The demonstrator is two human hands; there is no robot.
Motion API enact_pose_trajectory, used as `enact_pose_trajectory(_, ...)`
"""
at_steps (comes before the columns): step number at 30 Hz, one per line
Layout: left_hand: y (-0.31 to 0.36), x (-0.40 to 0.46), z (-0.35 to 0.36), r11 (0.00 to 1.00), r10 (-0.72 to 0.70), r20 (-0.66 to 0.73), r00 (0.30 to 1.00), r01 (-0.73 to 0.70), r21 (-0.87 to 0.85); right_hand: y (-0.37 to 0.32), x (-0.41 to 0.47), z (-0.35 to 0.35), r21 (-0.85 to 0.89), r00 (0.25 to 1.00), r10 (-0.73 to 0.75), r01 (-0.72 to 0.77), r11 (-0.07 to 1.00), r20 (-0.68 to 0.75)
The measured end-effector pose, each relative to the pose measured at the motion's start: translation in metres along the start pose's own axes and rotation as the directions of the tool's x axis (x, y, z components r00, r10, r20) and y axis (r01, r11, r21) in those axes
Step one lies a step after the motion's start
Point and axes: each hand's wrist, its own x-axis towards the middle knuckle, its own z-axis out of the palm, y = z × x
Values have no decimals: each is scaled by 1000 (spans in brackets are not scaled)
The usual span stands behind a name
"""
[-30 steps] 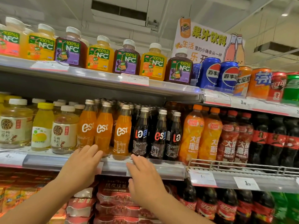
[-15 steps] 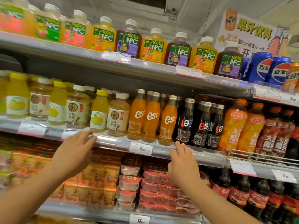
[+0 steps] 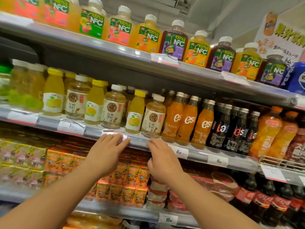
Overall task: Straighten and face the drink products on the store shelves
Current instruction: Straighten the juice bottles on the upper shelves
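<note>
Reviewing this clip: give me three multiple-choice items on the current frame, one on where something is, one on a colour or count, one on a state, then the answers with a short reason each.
1. Where are the orange est bottles?
A. top shelf
B. middle shelf, just left of the dark est bottles
C. bottom shelf

2. What colour are the caps of the NFC juice bottles on the top shelf?
A. white
B. red
C. black

3. What is the left hand doing?
A. gripping a bottle
B. hanging at the person's side
C. resting straight fingers on the middle shelf's front rail

Answers:
1 B: they stand on the middle shelf with the dark bottles to their right.
2 A: each visible cap is white.
3 C: its fingers lie flat on the rail, holding nothing; the right hand is likewise open just below the rail.
</note>
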Motion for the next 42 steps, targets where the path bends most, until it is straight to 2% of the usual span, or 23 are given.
enact_pose_trajectory(5,3,2,-1,1000,-27,89,996,28,-2,-7,3,29,-153,999,-19,13,988,-35)
enact_pose_trajectory(9,2,6,-2,999,-30,103,994,28,20,-11,10,38,-94,991,23,-36,995,-128)
enact_pose_trajectory(12,-2,2,-5,998,-32,128,991,24,56,-14,10,42,-60,993,44,-50,997,-107)
enact_pose_trajectory(18,-52,-15,-21,971,-208,118,971,191,142,-16,7,37,-106,996,47,-55,993,-75)
enact_pose_trajectory(22,-96,-32,-23,956,-258,108,960,238,171,-30,8,37,-92,982,145,-156,983,-121)
enact_pose_trajectory(24,-116,-42,-21,966,-222,96,970,205,158,-41,12,37,-110,968,224,-237,965,-116)
enact_pose_trajectory(27,-145,-49,-13,988,-89,64,994,80,136,-63,22,35,-121,917,375,-391,912,-138)
enact_pose_trajectory(29,-159,-51,-7,995,-3,52,999,-2,101,-80,33,32,-91,897,414,-431,898,-157)
enact_pose_trajectory(32,-174,-50,-6,997,53,65,996,-57,52,-115,56,30,-9,920,363,-368,930,-149)
enact_pose_trajectory(35,-193,-50,-12,999,38,41,998,-39,10,-146,74,33,31,928,350,-349,937,-126)
enact_pose_trajectory(39,-223,-56,-6,994,93,17,996,-94,53,-160,78,45,-119,928,349,-364,924,-129)
enact_pose_trajectory(42,-223,-63,4,993,105,18,994,-106,52,-166,81,50,-166,910,357,-394,904,-212)
